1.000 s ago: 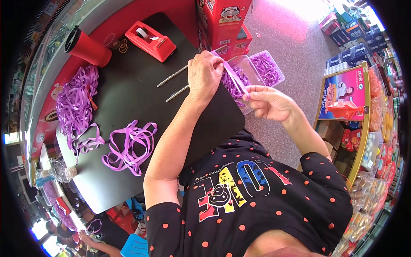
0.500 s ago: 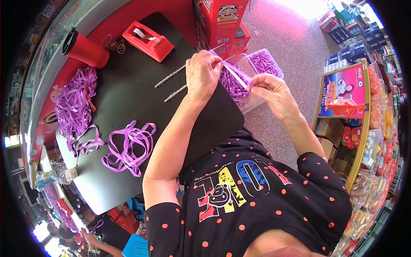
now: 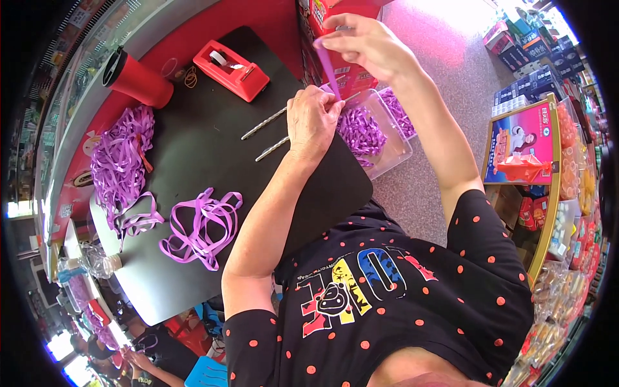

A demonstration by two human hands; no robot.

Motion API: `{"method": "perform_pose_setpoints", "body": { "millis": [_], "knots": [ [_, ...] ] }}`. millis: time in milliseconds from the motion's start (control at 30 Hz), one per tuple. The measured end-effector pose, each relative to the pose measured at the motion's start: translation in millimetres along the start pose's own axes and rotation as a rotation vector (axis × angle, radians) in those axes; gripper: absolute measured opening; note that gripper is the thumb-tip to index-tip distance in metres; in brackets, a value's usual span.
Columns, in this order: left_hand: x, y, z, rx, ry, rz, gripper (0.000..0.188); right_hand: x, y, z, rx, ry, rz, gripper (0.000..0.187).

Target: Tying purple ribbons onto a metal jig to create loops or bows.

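My left hand (image 3: 312,121) is closed at the table's right edge, pinching a purple ribbon (image 3: 329,69) beside two thin twisted metal rods (image 3: 265,122). The rods pass beneath this hand, and their middles are hidden. Up and to the right, my right hand (image 3: 374,50) holds the ribbon's other end at its fingertips, with the strip stretched between both hands. Just below the hands, a clear plastic box (image 3: 391,157) contains many small folded purple ribbon pieces (image 3: 362,134). A loose tangle of purple ribbon (image 3: 201,227) lies on the dark table (image 3: 193,151).
A large purple ribbon bundle (image 3: 119,164) lies at the table's left. Behind it are a red tumbler (image 3: 138,80), rubber bands (image 3: 190,77) and a red tape dispenser (image 3: 231,71). Red cartons (image 3: 348,68) stand beyond the hands. Another box of purple pieces (image 3: 398,111) sits behind the first.
My right hand has swung up and away to the left, drawing the ribbon from a rightward slant to an upward line. The left hand keeps its pinch by the rods.
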State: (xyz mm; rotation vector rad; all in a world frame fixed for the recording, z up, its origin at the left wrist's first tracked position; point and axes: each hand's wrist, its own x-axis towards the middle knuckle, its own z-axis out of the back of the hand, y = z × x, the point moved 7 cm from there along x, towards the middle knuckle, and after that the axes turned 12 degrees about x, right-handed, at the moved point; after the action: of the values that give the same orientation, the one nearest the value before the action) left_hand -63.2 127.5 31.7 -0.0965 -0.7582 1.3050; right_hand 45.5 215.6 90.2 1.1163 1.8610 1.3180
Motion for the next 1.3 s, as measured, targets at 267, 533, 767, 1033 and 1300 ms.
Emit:
{"method": "perform_pose_setpoints", "body": {
  "millis": [267, 533, 767, 1033, 1300],
  "knots": [
    [-1.2, -0.5, 6.4, -0.015, -0.043, 0.079, 0.023, 55.4, -65.3, 22.4, 0.184, -0.090, -0.178, 0.023],
    [1.7, 4.2, 12.5, -0.072, -0.058, 0.128, 0.039, 61.0, -83.3, 31.1, 0.084, -0.059, -0.151, 0.035],
    [2.8, 5.6, 10.4, -0.054, -0.065, 0.133, 0.042, 57.2, -109.8, 43.8, 0.127, -0.022, -0.203, 0.037],
    [3.4, 6.6, 11.9, -0.062, -0.085, 0.111, 0.040, -5.7, -150.3, 74.8, -0.197, -0.082, -0.096, 0.037],
    [2.7, 30.1, 16.9, -0.483, -0.032, 0.394, 0.022, -109.8, -115.7, 36.2, -0.221, -0.344, 0.119, 0.018]
  ]
}}
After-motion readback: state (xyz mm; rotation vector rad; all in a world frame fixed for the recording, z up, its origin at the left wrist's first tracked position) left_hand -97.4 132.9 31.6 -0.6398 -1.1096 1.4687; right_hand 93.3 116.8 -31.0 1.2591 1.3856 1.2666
